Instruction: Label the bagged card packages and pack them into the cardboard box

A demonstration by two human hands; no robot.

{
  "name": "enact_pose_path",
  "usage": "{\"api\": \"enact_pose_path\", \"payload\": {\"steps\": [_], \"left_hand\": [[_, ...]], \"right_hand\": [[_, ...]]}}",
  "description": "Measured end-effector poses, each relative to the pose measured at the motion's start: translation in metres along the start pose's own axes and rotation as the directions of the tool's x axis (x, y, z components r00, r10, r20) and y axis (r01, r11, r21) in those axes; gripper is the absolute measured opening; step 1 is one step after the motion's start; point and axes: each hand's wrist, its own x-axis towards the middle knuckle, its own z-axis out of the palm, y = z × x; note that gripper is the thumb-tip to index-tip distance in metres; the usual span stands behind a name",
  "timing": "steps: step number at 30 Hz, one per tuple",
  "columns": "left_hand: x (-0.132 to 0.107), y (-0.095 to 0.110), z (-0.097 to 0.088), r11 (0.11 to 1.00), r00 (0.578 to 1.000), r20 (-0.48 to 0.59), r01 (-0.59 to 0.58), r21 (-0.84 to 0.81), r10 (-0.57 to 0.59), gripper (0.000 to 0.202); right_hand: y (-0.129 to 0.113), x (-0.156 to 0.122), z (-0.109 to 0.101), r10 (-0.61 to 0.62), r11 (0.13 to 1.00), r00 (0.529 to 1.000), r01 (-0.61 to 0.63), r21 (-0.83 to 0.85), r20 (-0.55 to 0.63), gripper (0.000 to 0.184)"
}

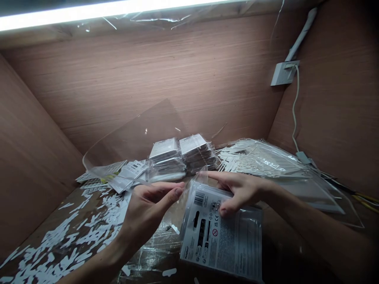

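The right hand [237, 189] pinches the top edge of a printed packet [225, 240], held low in the middle before stacks of packets [183, 156], while the left hand [154, 205] pinches its clear sleeve [179, 211].

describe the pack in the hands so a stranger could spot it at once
Find the two stacks of bagged packs by the back wall, then come nearer. The flat pack lies under the right hand, its clear flap pinched by the left hand. Unlike those, it is single, barcode and fine print facing up.
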Motion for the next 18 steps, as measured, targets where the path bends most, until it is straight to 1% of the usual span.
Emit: {"api": "enact_pose_path", "payload": {"steps": [2,4,6,7,8,10,12,14,16,18], "left_hand": [[-0.001,-0.001,-0.001,0.999,0.999,0.037,-0.015,-0.041,0.016,0.018],[0.000,-0.004,-0.003,0.992,0.991,0.125,-0.026,-0.124,0.042,0.023],[0.000,-0.007,-0.003,0.986,0.979,0.194,-0.027,-0.166,0.060,0.026],[0.000,-0.008,-0.003,0.987,0.978,0.202,-0.021,-0.157,0.053,0.026],[0.001,-0.009,-0.003,0.990,0.982,0.186,-0.011,-0.138,0.037,0.024],[0.001,-0.009,-0.004,0.992,0.993,0.118,0.024,-0.122,-0.010,0.023],[0.003,-0.009,-0.006,0.985,0.995,0.080,0.070,-0.158,-0.058,0.027],[0.005,-0.009,-0.009,0.967,0.990,0.095,0.119,-0.225,-0.100,0.031],[0.007,-0.008,-0.010,0.940,0.981,0.124,0.178,-0.290,-0.147,0.029],[0.008,-0.008,-0.011,0.921,0.973,0.141,0.220,-0.322,-0.183,0.028]], "right_hand": [[-0.001,0.001,0.002,-0.039,0.999,0.999,0.038,0.014,0.017,0.110],[-0.001,0.002,0.002,-0.054,0.999,0.998,0.054,0.006,0.018,0.109],[-0.001,0.002,0.002,-0.041,0.999,0.999,0.041,0.003,0.014,0.110],[0.000,0.001,0.001,-0.019,1.000,1.000,0.019,-0.009,0.012,0.113],[0.000,0.001,0.001,0.003,1.000,1.000,-0.002,-0.025,0.006,0.116],[0.001,-0.001,-0.001,0.043,0.997,0.999,-0.043,-0.067,-0.002,0.120],[0.002,-0.002,-0.002,0.063,0.993,0.998,-0.063,-0.095,-0.005,0.122],[0.003,-0.002,-0.003,0.089,0.989,0.996,-0.090,-0.118,-0.021,0.124],[0.003,-0.003,-0.003,0.125,0.982,0.991,-0.130,-0.139,-0.046,0.129],[0.002,-0.003,-0.003,0.139,0.981,0.989,-0.145,-0.130,-0.051,0.131]]}}
